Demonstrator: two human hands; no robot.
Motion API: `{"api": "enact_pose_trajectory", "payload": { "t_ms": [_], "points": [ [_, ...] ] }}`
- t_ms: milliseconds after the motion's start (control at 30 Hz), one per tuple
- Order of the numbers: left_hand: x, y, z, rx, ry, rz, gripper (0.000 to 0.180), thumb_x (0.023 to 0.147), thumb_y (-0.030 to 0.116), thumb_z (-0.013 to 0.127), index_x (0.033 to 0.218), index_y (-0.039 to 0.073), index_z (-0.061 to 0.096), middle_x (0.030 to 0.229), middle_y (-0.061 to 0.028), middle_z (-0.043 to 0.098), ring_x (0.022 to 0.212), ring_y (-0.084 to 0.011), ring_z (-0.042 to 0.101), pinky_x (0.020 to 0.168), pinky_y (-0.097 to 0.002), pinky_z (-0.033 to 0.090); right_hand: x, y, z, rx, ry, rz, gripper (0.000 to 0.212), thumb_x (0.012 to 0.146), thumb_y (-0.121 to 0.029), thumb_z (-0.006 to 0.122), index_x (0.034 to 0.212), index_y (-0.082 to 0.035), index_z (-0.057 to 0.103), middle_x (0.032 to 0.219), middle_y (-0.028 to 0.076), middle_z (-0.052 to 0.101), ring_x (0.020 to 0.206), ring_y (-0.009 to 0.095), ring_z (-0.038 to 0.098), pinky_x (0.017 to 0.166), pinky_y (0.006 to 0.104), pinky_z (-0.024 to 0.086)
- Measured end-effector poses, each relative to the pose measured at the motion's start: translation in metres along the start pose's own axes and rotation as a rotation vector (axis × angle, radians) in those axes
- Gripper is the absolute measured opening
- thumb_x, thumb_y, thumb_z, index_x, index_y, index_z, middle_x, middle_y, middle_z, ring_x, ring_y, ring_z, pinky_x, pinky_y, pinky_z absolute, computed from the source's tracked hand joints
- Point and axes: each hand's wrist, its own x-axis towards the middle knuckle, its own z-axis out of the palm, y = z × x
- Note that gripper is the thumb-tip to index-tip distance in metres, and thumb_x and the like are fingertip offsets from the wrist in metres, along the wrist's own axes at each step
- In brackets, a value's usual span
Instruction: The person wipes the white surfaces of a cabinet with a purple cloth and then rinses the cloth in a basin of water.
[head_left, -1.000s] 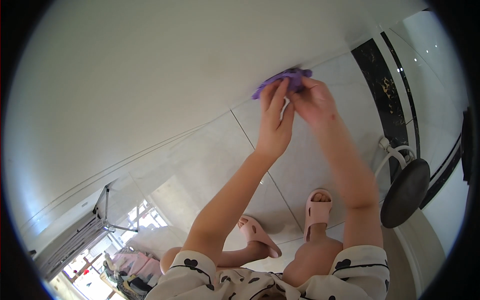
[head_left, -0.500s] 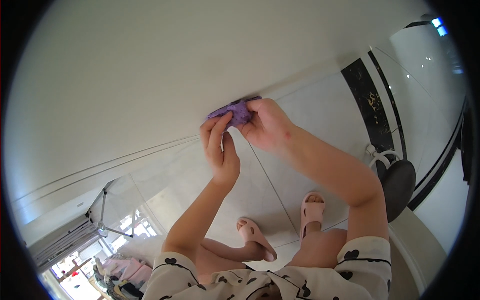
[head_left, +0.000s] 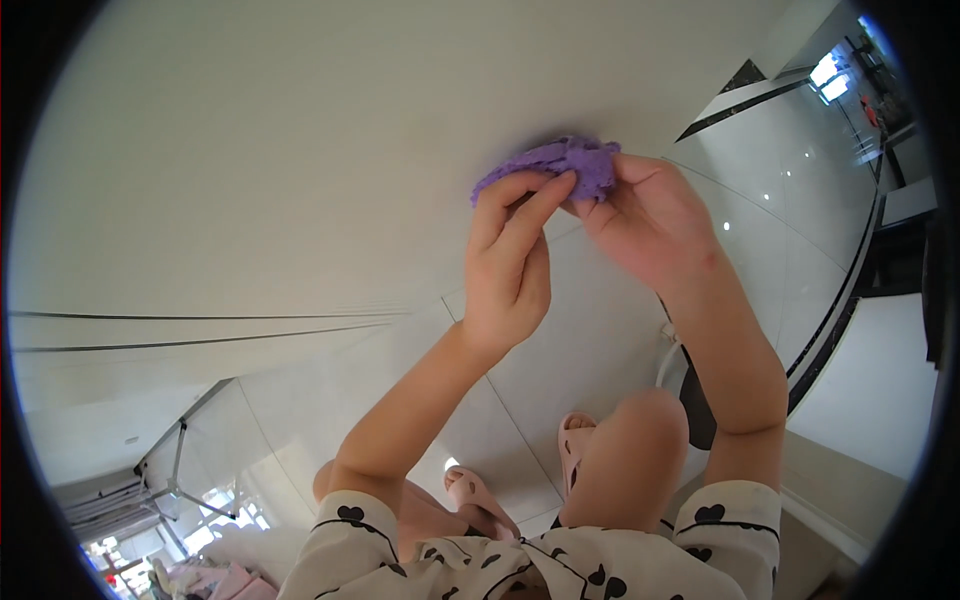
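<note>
A bunched purple cloth (head_left: 560,160) lies against the pale wall (head_left: 300,180) in front of me. My left hand (head_left: 510,250) grips its near side, fingers bent and thumb and fingertips closing on the fabric. At the cloth's right end, my right hand (head_left: 655,215) has its fingers curled round the fabric, palm partly turned toward me. Some fingertips of the right hand are hidden behind the cloth.
Glossy pale tiles (head_left: 560,320) cover the floor beneath my arms. My feet wear pink slippers (head_left: 478,495). A dark round seat (head_left: 697,400) stands beside my right forearm. A metal folding rack (head_left: 175,485) and piled clothes (head_left: 220,578) are at the lower left.
Both hands have moved right and a little upward along the wall with the purple cloth. The view has shifted, showing more of the room on the right.
</note>
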Motion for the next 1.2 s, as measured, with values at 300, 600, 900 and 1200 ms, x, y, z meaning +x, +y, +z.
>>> {"api": "enact_pose_trajectory", "payload": {
  "t_ms": [300,600,900,1200],
  "points": [
    [0.057,0.094,0.002,-0.147,-0.261,0.078,0.049,0.067,-0.019,0.044,0.106,0.002,0.064,0.11,-0.0143,0.06,0.091,-0.0269,0.06,0.071,-0.0294,0.048,-0.081,-0.064,0.033,0.068,-0.182,-0.364,0.022,0.087,0.003,0.042,0.106,0.007,0.051,0.105,0.014,0.058,0.097,0.021,0.056,0.087,0.0336,0.047],
    [0.055,0.157,-0.039,-0.33,-0.347,-0.816,0.043,0.093,0.014,0.041,0.135,0.009,0.04,0.134,-0.0134,0.043,0.121,-0.0242,0.043,0.097,-0.0359,0.038,-0.13,-0.065,0.054,0.344,-0.277,-0.208,0.037,0.083,-0.005,0.041,0.119,0.003,0.049,0.123,0.014,0.053,0.118,0.027,0.048,0.103,0.043,0.035],
    [0.119,0.208,-0.03,-0.894,-0.335,-1.243,0.068,0.095,0.046,0.042,0.148,0.014,0.013,0.146,-0.0115,0.027,0.134,-0.0246,0.03,0.109,-0.0395,0.026,-0.195,-0.019,0.117,0.355,0.034,-0.174,0.063,0.077,0.009,0.043,0.138,-0.005,0.033,0.133,0.012,0.044,0.123,0.028,0.043,0.103,0.0425,0.036],
    [0.19,0.331,-0.074,-0.669,-0.191,-1.131,0.058,0.088,-0.003,0.051,0.141,0.006,0.031,0.137,-0.0115,0.04,0.122,-0.0195,0.044,0.102,-0.0312,0.038,-0.26,-0.028,0.231,0.114,0.025,-0.2,0.062,0.076,0.01,0.045,0.135,-0.006,0.037,0.129,0.01,0.047,0.119,0.025,0.046,0.101,0.0398,0.038]
  ]
}}
